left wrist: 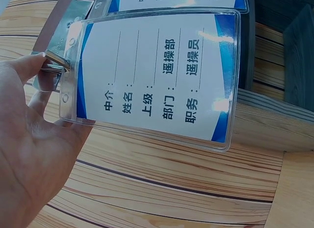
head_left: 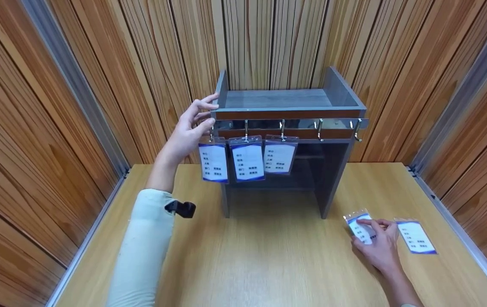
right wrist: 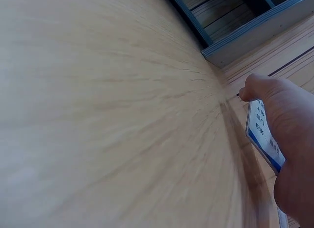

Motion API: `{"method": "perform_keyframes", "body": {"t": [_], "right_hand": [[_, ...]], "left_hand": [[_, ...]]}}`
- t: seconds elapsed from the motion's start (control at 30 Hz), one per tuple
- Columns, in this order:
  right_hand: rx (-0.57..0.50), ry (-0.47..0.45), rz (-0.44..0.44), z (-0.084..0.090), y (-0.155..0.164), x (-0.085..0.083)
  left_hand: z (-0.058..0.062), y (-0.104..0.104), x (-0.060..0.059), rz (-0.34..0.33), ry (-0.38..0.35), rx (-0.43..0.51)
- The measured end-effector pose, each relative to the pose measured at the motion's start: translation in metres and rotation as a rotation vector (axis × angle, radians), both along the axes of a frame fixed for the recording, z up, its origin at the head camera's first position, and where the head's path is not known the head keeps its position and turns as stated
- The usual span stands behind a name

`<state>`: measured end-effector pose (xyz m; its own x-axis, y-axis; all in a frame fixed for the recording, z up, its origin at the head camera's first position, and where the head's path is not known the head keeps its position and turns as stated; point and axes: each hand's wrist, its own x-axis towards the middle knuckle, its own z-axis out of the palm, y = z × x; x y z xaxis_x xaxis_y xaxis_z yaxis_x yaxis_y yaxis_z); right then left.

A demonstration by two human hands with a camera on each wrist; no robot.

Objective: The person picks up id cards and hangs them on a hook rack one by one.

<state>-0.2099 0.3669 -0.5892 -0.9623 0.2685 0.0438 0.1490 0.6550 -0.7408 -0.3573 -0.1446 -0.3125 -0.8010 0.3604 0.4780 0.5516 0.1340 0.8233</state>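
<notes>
Bright even light, wide-angle bowed edges, blurred right-wrist tabletop [right wrist: 98,115]

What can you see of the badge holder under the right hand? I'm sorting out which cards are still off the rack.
The badge holder is a clear plastic sleeve holding a white card with blue edges and small dark printed lines. It lies flat on the wooden table, right of the grey shelf rack, its clear slotted top end pointing away from the person. The right hand rests on it, fingers laid over the card, hiding its near part. A second badge holder lies just to its right, apart.
</notes>
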Motion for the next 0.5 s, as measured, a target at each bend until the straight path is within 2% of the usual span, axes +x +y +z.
{"method": "perform_keyframes", "body": {"t": [0.37,0.5], "right_hand": [[0.042,0.177,0.035,0.0,-0.011,0.004],[0.046,0.173,0.052,0.002,-0.016,0.004]], "left_hand": [[0.0,-0.001,0.001,-0.013,0.001,0.007],[0.0,-0.001,0.001,-0.017,0.006,0.009]]}}
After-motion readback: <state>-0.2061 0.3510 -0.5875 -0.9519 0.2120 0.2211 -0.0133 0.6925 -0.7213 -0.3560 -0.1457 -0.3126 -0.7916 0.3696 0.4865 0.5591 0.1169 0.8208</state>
